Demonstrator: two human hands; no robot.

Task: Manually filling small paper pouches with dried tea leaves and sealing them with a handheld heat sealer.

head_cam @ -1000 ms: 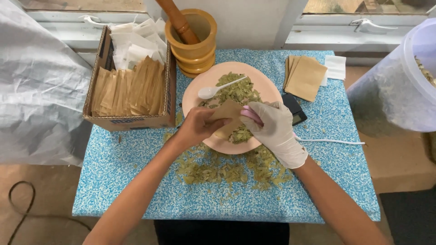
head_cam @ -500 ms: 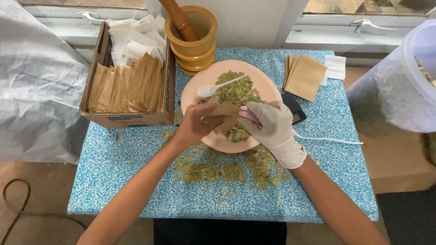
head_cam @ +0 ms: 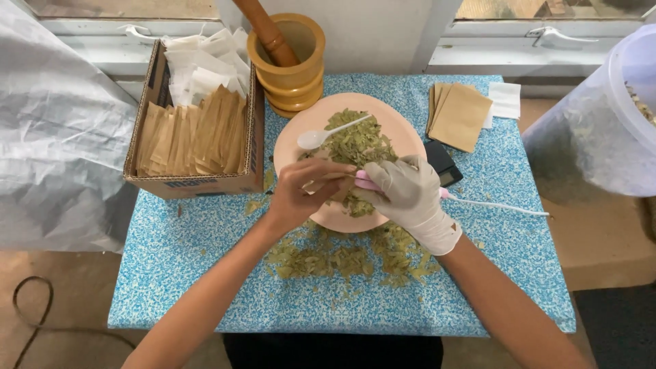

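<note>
Over the plate [head_cam: 403,133], hands on packet [head_cam: 328,183]

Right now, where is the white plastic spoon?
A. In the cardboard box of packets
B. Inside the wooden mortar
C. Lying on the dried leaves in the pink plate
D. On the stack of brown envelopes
C: the white spoon lies across the dried leaves in the pink plate, beyond both hands.

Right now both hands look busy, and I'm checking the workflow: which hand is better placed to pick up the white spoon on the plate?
Probably the left hand: bare, it sits just below the white spoon, while the gloved right hand grips a pink tool.
</note>
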